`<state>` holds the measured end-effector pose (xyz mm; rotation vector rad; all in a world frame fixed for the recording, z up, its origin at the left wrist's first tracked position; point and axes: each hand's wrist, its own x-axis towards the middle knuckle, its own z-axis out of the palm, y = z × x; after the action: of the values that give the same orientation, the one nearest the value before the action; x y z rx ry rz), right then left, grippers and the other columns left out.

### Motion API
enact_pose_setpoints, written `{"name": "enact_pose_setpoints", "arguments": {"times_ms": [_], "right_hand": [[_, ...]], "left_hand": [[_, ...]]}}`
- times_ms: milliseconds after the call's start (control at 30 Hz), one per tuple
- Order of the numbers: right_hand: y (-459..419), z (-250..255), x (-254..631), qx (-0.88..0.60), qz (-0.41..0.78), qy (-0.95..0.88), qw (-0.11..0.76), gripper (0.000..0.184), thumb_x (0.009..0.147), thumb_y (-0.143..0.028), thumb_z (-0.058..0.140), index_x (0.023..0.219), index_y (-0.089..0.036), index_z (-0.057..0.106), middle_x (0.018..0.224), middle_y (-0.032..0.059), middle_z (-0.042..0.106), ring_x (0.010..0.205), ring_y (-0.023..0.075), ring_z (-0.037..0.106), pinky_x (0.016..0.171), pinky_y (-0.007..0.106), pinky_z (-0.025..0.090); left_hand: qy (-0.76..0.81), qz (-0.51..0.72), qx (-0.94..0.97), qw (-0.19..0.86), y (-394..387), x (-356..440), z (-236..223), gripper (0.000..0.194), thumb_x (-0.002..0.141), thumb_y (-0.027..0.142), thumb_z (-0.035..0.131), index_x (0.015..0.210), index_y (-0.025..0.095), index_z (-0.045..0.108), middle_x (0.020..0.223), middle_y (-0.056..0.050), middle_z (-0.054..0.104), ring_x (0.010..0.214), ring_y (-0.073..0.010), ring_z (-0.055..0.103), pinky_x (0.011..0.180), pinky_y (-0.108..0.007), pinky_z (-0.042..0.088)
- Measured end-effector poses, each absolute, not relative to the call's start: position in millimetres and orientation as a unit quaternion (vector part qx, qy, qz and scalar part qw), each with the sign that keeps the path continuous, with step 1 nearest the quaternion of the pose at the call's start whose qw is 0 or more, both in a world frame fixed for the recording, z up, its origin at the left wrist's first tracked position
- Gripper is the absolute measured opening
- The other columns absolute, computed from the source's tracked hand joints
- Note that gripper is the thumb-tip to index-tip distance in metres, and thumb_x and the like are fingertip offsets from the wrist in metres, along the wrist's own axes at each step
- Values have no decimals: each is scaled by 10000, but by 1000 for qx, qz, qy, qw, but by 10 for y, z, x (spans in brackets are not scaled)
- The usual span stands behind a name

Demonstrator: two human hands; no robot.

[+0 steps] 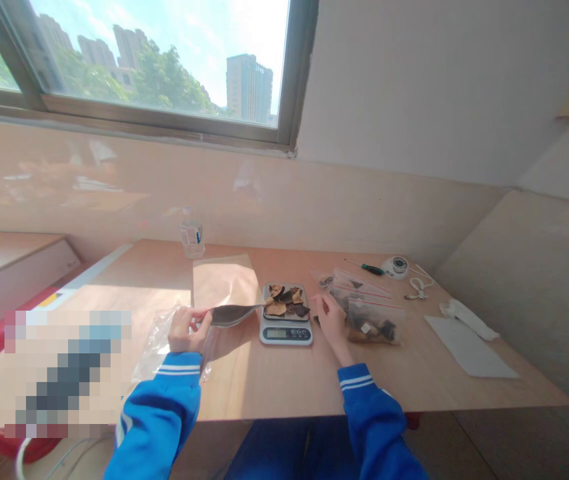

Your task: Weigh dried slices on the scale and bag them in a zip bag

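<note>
Scale (285,319) mid-table, dried pieces (287,301) already heaped on its pan. Left hand (187,329) gripping pouch (231,315), mouth held open toward scale. Right hand (331,319) pinching one piece, probably, beside zip bags (367,313). Pouch unfilled.

We see both arms fwd, blue sleeves. Left hand (187,331) fingers curled, pinching. Right hand (331,321) fingers bent, palm inward, wrist straight.

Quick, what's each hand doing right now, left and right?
Left hand: closed on the edge of a brown paper pouch, held open toward the scale.
Right hand: fingers pinched beside the scale; what they hold cannot be told.
</note>
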<state>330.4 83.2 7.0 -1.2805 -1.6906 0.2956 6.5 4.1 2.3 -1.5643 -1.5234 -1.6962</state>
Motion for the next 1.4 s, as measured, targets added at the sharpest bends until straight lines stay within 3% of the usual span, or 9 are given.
{"name": "enact_pose_setpoints", "arguments": {"times_ms": [767, 1067, 1267, 1400], "right_hand": [[598, -10, 3384, -536, 118, -689, 474, 418, 959, -435, 345, 772, -191, 628, 790, 81, 671, 708, 186, 570, 662, 293, 436], [597, -32, 3369, -522, 112, -704, 469, 358, 959, -354, 364, 784, -182, 625, 745, 52, 615, 633, 157, 524, 623, 280, 427], [576, -2, 3309, -468, 81, -738, 480, 225, 926, -292, 448, 980, -196, 643, 966, 83, 573, 934, 195, 568, 837, 332, 478], [585, 47, 3209, -461, 38, -757, 463, 202, 896, -304, 505, 995, -209, 654, 994, 84, 562, 969, 213, 551, 881, 366, 462]], "left_hand": [[-598, -568, -542, 163, 37, 60, 40, 125, 761, 270, 643, 701, 161, 651, 634, -15, 590, 589, -112, 510, 455, -214, 416], [-589, -587, -528, 172, 34, 131, 104, 133, 770, 258, 659, 709, 140, 649, 649, -10, 579, 587, -102, 494, 451, -211, 392], [-591, -584, -531, 165, 35, 122, 94, 128, 775, 263, 648, 719, 148, 650, 659, -15, 585, 607, -113, 504, 452, -212, 403], [-584, -582, -542, 164, 53, 85, 68, 116, 766, 255, 651, 708, 155, 645, 638, -9, 575, 589, -109, 502, 439, -203, 402]]}}
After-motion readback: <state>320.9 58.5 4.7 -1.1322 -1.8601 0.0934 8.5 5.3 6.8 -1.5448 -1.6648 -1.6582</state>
